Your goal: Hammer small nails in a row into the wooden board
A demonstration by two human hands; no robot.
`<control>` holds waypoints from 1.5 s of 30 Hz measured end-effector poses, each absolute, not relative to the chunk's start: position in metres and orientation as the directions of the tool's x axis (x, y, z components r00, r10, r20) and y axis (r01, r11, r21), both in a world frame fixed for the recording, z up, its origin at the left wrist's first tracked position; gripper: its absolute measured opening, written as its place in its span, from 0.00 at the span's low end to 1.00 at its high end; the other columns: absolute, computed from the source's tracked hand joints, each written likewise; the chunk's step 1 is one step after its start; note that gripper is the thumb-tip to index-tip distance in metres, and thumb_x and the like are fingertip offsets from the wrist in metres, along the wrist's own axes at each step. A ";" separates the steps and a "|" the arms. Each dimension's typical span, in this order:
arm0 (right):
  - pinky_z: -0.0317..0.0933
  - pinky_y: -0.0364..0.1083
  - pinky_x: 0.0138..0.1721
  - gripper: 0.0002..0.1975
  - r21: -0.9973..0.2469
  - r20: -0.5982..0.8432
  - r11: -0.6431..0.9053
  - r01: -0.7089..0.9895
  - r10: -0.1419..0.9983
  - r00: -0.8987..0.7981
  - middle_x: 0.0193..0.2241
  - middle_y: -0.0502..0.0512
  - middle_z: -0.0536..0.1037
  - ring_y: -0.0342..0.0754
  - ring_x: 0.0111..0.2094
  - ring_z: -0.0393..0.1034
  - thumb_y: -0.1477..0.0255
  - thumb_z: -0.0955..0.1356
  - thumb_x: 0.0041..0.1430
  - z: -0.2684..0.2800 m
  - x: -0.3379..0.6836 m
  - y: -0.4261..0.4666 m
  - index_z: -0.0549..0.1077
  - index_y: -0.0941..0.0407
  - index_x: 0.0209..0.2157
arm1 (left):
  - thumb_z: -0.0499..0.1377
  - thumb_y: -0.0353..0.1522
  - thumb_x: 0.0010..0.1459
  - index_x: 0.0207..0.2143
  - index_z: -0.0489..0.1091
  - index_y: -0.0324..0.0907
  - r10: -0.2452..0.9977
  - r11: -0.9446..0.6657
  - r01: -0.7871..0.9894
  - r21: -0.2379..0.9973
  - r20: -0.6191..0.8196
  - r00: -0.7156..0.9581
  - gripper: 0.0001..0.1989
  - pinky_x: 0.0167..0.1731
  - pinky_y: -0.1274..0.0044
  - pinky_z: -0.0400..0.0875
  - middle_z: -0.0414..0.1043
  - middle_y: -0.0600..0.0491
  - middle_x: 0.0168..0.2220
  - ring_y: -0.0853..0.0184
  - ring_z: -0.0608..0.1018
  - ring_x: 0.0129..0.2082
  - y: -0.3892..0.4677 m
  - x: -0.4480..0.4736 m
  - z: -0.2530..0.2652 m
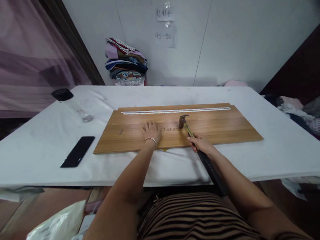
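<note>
A wooden board [226, 128] lies flat on the table, and a row of small nails [170, 129] stands along its middle. My left hand [151, 132] rests on the board at the left end of that row, palm down with fingers spread. In my right hand [201, 142] is a claw hammer [187, 127], gripped partway along its handle. The hammer's head is over the right end of the nail row; I cannot tell whether it touches a nail. Its black grip extends back beneath my right forearm.
Two white strips [176, 111] run along the board's far side. On the white-covered table [119, 170] a black phone [77, 151] and a clear bottle [75, 105] with a black lid lie at left. Folded clothes [127, 62] are stacked by the back wall.
</note>
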State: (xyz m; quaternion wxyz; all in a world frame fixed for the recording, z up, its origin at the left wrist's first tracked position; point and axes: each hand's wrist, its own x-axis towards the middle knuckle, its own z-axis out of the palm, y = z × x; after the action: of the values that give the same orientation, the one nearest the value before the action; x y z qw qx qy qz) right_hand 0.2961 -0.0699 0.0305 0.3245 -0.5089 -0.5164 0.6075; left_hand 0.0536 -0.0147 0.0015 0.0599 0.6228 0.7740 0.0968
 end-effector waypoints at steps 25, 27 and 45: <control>0.49 0.40 0.13 0.20 -0.959 -0.281 -0.263 0.104 0.924 -0.258 0.12 0.40 0.64 0.38 0.11 0.54 0.54 0.72 0.44 0.032 0.296 -0.070 0.61 0.51 0.25 | 0.43 0.36 0.67 0.63 0.66 0.38 0.976 0.205 0.949 0.238 0.027 -0.218 0.27 0.66 0.51 0.50 0.57 0.39 0.70 0.49 0.57 0.70 -0.015 0.054 0.002; 0.48 0.40 0.13 0.20 -0.958 -0.284 -0.266 0.106 0.924 -0.255 0.12 0.40 0.62 0.38 0.11 0.53 0.55 0.72 0.44 0.032 0.296 -0.070 0.61 0.51 0.25 | 0.43 0.36 0.67 0.63 0.66 0.37 0.975 0.207 0.949 0.239 0.025 -0.219 0.27 0.66 0.51 0.51 0.57 0.39 0.70 0.50 0.57 0.70 -0.016 0.054 0.002; 0.51 0.40 0.13 0.14 -0.957 -0.290 -0.284 0.057 0.935 -0.206 0.14 0.42 0.65 0.39 0.12 0.55 0.60 0.71 0.46 0.038 0.284 -0.062 0.65 0.52 0.29 | 0.52 0.38 0.65 0.46 0.76 0.42 0.961 0.028 0.351 0.936 0.072 -0.268 0.16 0.53 0.70 0.72 0.80 0.46 0.48 0.62 0.80 0.49 -0.032 0.080 0.012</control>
State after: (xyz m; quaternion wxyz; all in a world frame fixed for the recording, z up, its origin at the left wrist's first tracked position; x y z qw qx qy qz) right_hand 0.2837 -0.0623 0.0382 0.3589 -0.5178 -0.4786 0.6116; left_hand 0.0804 -0.0321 0.0123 0.3220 0.5120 0.6404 0.4733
